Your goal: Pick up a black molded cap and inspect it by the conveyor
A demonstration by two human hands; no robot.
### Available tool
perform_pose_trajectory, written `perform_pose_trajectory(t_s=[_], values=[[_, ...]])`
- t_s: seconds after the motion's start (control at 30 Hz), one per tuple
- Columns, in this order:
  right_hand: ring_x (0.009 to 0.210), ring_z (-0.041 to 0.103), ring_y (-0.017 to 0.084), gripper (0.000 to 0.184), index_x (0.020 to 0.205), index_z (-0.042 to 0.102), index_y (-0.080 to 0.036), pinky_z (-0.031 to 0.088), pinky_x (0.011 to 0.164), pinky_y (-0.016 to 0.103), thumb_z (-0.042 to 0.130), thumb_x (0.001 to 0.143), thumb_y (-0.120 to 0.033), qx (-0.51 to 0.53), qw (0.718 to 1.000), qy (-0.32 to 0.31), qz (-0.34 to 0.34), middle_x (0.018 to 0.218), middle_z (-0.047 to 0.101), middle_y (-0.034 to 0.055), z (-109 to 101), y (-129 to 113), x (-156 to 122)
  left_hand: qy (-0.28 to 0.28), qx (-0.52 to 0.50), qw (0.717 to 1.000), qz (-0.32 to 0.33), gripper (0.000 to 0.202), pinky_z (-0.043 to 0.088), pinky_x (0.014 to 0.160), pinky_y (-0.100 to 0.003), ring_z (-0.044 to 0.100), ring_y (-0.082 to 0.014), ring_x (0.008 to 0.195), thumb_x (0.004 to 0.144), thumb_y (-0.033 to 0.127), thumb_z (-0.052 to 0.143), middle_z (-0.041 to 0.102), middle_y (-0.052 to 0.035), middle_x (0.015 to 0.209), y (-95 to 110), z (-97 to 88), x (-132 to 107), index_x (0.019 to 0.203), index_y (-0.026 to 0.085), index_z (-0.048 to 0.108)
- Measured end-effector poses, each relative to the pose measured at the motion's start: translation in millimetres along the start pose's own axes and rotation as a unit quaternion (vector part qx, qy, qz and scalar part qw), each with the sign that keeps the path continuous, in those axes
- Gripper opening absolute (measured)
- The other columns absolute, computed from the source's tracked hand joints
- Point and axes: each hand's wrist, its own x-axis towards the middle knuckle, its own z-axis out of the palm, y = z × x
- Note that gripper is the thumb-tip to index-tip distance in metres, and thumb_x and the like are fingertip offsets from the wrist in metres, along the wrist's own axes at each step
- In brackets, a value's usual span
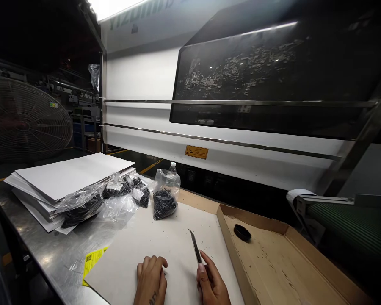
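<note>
My right hand (211,281) grips a narrow metal blade (196,248), a small knife or scraper, with its tip pointing away from me over a white board sheet (136,258). My left hand (150,280) rests on that sheet with its fingers curled, and nothing shows in them. Small black granules (206,250) lie scattered near the blade. Farther back, a clear plastic bag of black granules (165,199) stands at the sheet's far edge. Other bags of the same dark material (140,196) lie to its left.
A stack of white boards (66,182) sits on the steel table (44,258). To the right, a shallow cardboard tray (273,254) holds a black round lid (242,232) and loose specks. A yellow label (92,264) lies under the sheet's edge. A large machine panel stands behind.
</note>
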Motion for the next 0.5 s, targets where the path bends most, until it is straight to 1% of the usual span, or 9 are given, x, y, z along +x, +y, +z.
perform_pose_trajectory(t_s=[0.07,0.1,0.13,0.27,0.37,0.5], values=[[0.075,0.058,0.022,0.063,0.115,0.062,-0.020,0.045,0.068,0.030,0.054,0.077,-0.069,-0.022,0.999,0.022,-0.014,0.077,0.060,0.0017,-1.2,3.8,2.7,0.000,0.000,1.000,0.000,0.029,0.032,0.080,-0.040,0.053,-0.0247,0.091,0.083,0.006,0.035,0.063,-0.0066,0.090,-0.2,0.4,-0.4,0.095,0.017,0.059],[0.082,0.058,0.024,0.060,0.110,0.064,-0.020,0.044,0.073,0.030,0.054,0.077,-0.069,-0.033,0.999,0.025,-0.017,0.081,0.062,0.0030,-1.7,5.3,3.8,0.001,0.000,1.000,0.000,0.029,0.032,0.080,-0.041,0.053,-0.0248,0.091,0.083,0.006,0.035,0.063,-0.0066,0.090,-0.2,0.5,-0.6,0.095,0.018,0.059],[0.084,0.058,0.025,0.059,0.107,0.064,-0.020,0.044,0.075,0.030,0.052,0.078,-0.069,-0.041,0.999,0.021,-0.017,0.082,0.062,0.0031,-2.3,6.2,4.5,0.002,0.000,1.000,0.000,0.029,0.032,0.080,-0.041,0.053,-0.0249,0.091,0.083,0.006,0.035,0.063,-0.0066,0.090,0.0,0.5,-0.7,0.095,0.018,0.059],[0.073,0.056,0.022,0.054,0.100,0.061,-0.021,0.041,0.068,0.029,0.046,0.081,-0.069,-0.060,0.998,-0.010,-0.019,0.072,0.059,-0.0005,-3.3,3.7,3.4,0.009,0.001,1.000,0.002,0.027,0.032,0.081,-0.041,0.053,-0.0252,0.091,0.082,0.008,0.038,0.061,-0.0065,0.089,1.2,-0.4,-0.8,0.094,0.018,0.059],[0.072,0.054,0.021,0.052,0.098,0.060,-0.021,0.039,0.068,0.028,0.045,0.082,-0.068,-0.059,0.998,-0.021,-0.027,0.072,0.058,-0.0014,-3.9,-0.2,0.9,0.014,-0.002,1.000,0.004,0.025,0.032,0.081,-0.041,0.052,-0.0246,0.090,0.082,0.009,0.040,0.060,-0.0054,0.088,1.8,-1.5,-2.0,0.095,0.019,0.059],[0.070,0.049,0.019,0.048,0.092,0.058,-0.022,0.036,0.065,0.027,0.044,0.085,-0.067,-0.079,0.995,-0.058,-0.023,0.072,0.055,-0.0022,-7.6,-2.5,-0.6,0.025,-0.009,1.000,0.008,0.021,0.032,0.082,-0.041,0.051,-0.0245,0.093,0.086,0.017,0.041,0.058,-0.0063,0.094,1.6,-2.0,-6.4,0.098,0.020,0.058]])
